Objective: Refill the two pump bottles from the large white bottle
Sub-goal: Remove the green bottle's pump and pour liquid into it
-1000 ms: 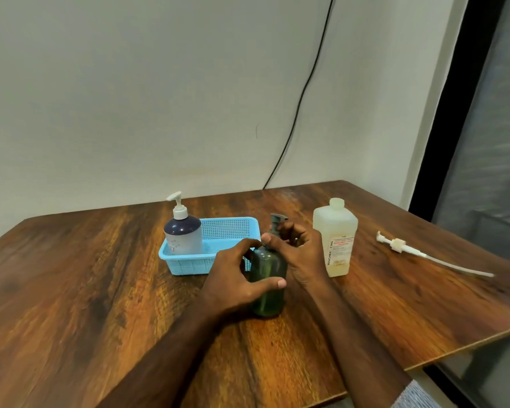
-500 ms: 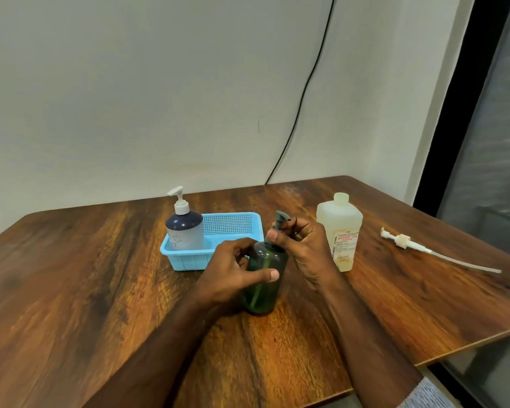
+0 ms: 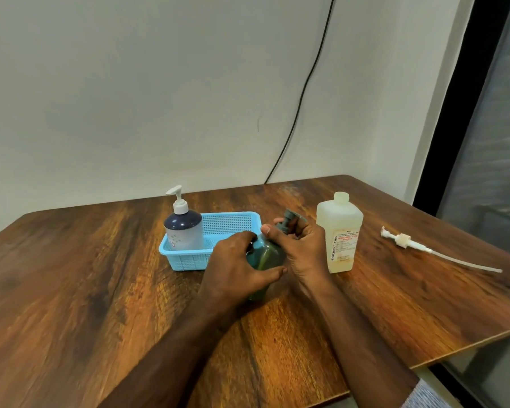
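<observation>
You see a glossy wood-grain desk; perforated light-blue plastic basket; translucent green plastic bottle; cloudy white plastic bottle with paper label; matt wall.

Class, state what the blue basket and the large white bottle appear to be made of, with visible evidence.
Blue basket: seemingly moulded plastic, matte, with a uniform colour and fine lattice walls. Large white bottle: probably translucent, semi-matte plastic; light glows through its milky walls, and its neck is threaded.
</observation>
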